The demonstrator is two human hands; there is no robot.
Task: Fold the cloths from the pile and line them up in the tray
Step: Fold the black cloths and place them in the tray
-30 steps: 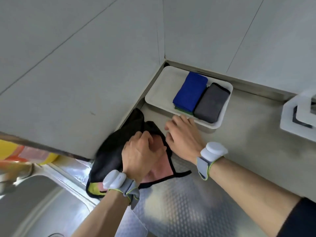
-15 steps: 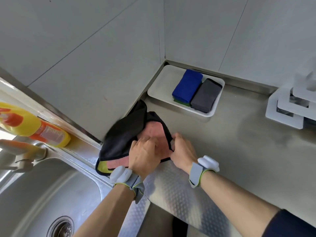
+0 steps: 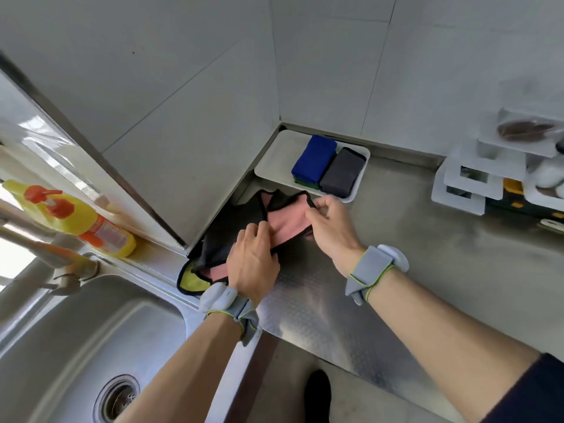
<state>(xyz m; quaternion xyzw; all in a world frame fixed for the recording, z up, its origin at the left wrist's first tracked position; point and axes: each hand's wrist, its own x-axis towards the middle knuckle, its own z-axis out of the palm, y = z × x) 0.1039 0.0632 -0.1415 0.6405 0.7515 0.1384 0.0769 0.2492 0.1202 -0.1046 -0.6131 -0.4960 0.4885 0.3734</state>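
Note:
A pink cloth [image 3: 288, 222] with black edging lies on top of a pile by the wall, over a black cloth [image 3: 232, 227] and a yellow cloth [image 3: 195, 280]. My left hand [image 3: 253, 264] grips the pink cloth's near end. My right hand [image 3: 331, 225] pinches its far edge, lifted off the pile. The white tray [image 3: 274, 166] sits in the corner and holds a folded blue cloth [image 3: 314, 158] on a green one [image 3: 300, 181] and a folded grey cloth [image 3: 341, 172] side by side.
A steel sink [image 3: 76, 346] with a tap [image 3: 45, 257] is at the lower left. A yellow bottle [image 3: 73, 219] stands on the ledge behind it. A white stepped rack [image 3: 476, 178] stands at the right. The steel counter [image 3: 427, 254] stretches right of the pile.
My right hand has moved up toward the tray, drawing the pink cloth's edge out and off the pile. My left hand stays on the near end. The camera has pulled back.

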